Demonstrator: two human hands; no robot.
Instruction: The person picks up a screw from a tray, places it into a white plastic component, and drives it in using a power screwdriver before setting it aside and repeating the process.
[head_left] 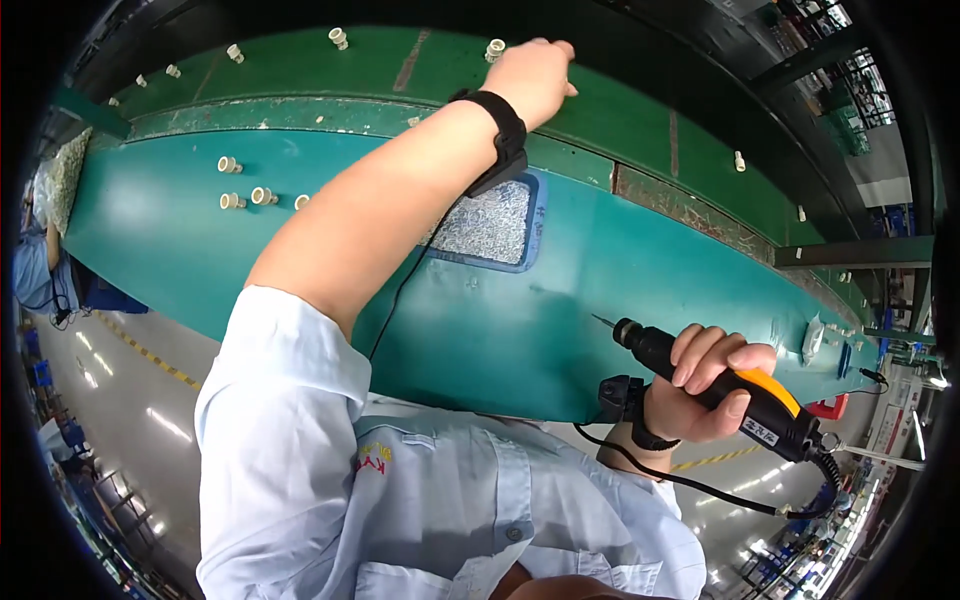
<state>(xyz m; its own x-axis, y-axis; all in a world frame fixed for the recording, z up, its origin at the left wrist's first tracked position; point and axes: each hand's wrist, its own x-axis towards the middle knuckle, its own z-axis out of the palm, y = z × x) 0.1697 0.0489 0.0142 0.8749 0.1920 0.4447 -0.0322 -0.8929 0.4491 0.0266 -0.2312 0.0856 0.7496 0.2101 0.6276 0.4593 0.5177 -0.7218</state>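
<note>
My left hand [533, 82] is stretched over the dark green belt at the far side, palm down. Thumb and forefinger look apart, nothing visible between them; the other fingertips are mostly hidden. Right beside its left edge stands a small cream cylindrical fitting [495, 50]. My right hand [712, 385] is wrapped around a black and yellow electric screwdriver [655, 350], whose bit points left above the green bench. Under my left wrist sits a blue tray [530, 225] filled with many small silvery pieces, partly covered by my forearm.
Several cream fittings [264, 196] stand on the teal bench [450, 340] left of my forearm, one partly hidden. More fittings [338, 38] are spaced along the belt [600, 110]. A metal rail [700, 205] divides belt from bench. Thin black cables [395, 300] run from both wristbands.
</note>
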